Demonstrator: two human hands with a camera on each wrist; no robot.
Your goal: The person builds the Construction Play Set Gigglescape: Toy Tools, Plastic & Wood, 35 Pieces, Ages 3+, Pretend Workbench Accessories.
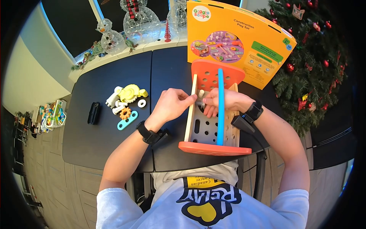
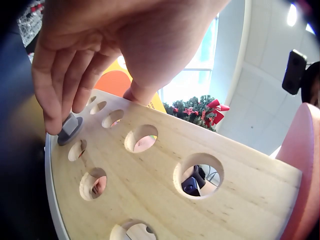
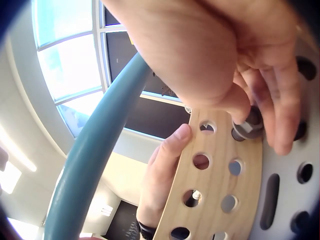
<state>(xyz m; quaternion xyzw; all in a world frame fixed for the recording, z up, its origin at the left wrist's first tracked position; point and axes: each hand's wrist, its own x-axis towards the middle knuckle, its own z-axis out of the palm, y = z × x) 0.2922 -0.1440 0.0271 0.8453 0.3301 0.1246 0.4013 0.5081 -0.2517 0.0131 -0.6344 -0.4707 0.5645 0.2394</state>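
Observation:
A toy toolbox with red ends [image 1: 215, 148], pierced wooden sides [image 2: 165, 150] and a blue handle [image 1: 220, 110] stands before me. My left hand [image 1: 171, 105] is at its left side, thumb over the top edge. Outside that panel, its fingers grip the ridged head of a grey toy bolt [image 2: 71, 131] set in a hole. My right hand [image 1: 230, 101] reaches inside under the handle. There its thumb and fingers pinch a grey toy nut [image 3: 248, 125] against the inner face of the same panel. A small pale peg [image 1: 201, 92] shows in the box near the fingers.
Left on the black table [image 1: 87, 143] lie yellow and white toy pieces [image 1: 129, 93], an orange gear [image 1: 125, 113], a turquoise strip with holes [image 1: 127, 120] and a black case [image 1: 94, 113]. An orange play-set box [image 1: 244, 42] stands behind the toolbox, beside a decorated tree [image 1: 309, 68].

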